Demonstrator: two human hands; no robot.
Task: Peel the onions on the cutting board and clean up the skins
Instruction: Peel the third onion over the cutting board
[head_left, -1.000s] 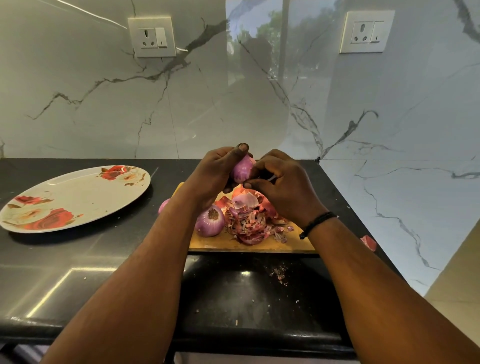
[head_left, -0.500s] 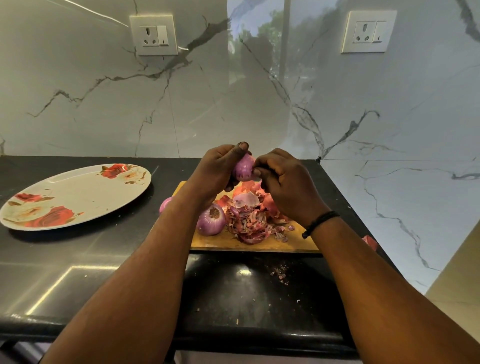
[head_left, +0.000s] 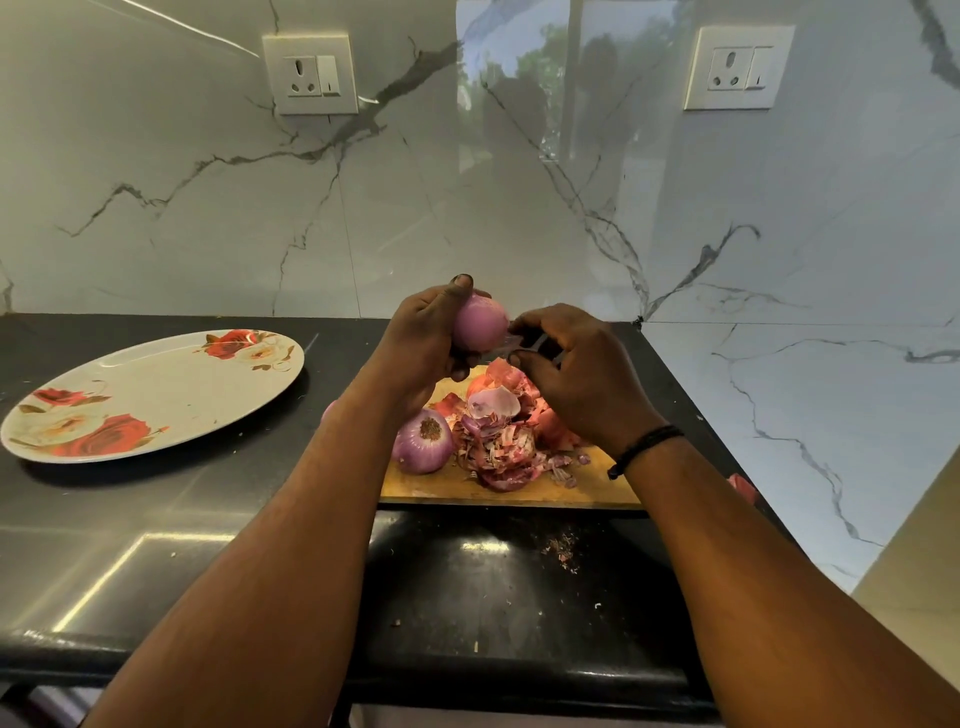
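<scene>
I see the left hand raised above the cutting board, with its fingers and thumb curled around a pale purple onion that looks already peeled. The right hand is just beside this onion, fingers bent; it seems to hold a thin dark thing, maybe a knife, and to pinch a small strip of skin, but this part is too small for me to be sure. On the board, a second onion lies near the left edge, touching a pile of skins in the middle. Another pink piece shows behind the left forearm, mostly hidden. The board rests on a black counter. A flowered plate stands well apart to the left. One red skin piece lies on the counter, right of the board.
</scene>
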